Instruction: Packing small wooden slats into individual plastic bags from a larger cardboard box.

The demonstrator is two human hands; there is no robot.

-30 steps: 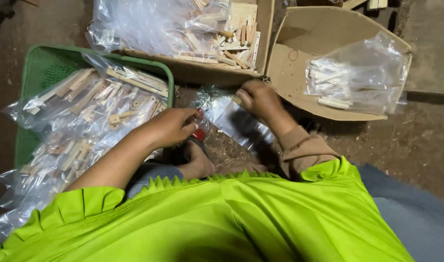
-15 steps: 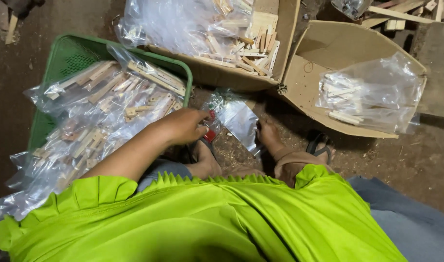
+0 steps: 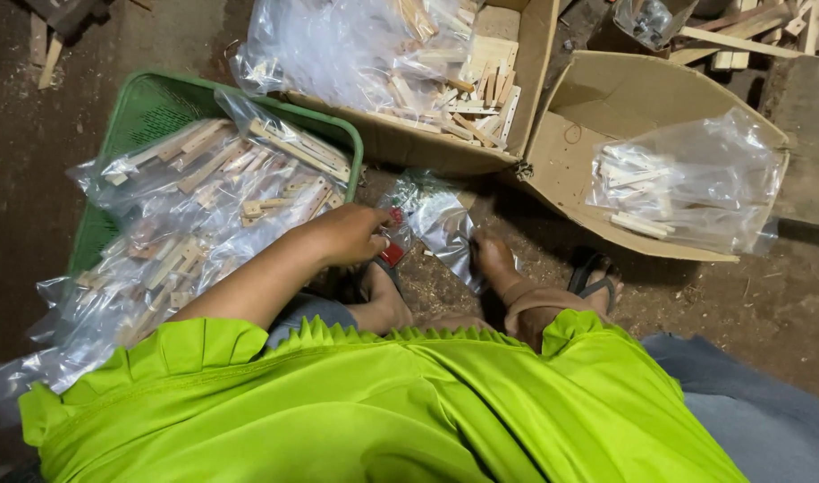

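Bare dirt floor (image 3: 785,304) (scattered with sawdust) carries a green basket (image 3: 141,112), two cardboard boxes (image 3: 597,107) — and wood scraps (image 3: 43,54).

- Bare dirt floor (image 3: 767,304), dark brown, strewn with sawdust and small wood chips toward the lower middle of the frame.
- Scrap wood offcuts (image 3: 47,45) lie at the upper left.
- Loose timber strips (image 3: 740,36) are piled at the upper right.
- Light is dim and even.

Tight gap betw. basket and boxes

Bare dirt floor (image 3: 696,295) at right gives open passage; green basket (image 3: 150,112) heaped w/ bagged wood pieces (image 3: 204,206) blocks left, cardboard boxes (image 3: 606,98) wall off ahead, clear bag (image 3: 441,224) and feet (image 3: 494,259) probably crowd the centre.
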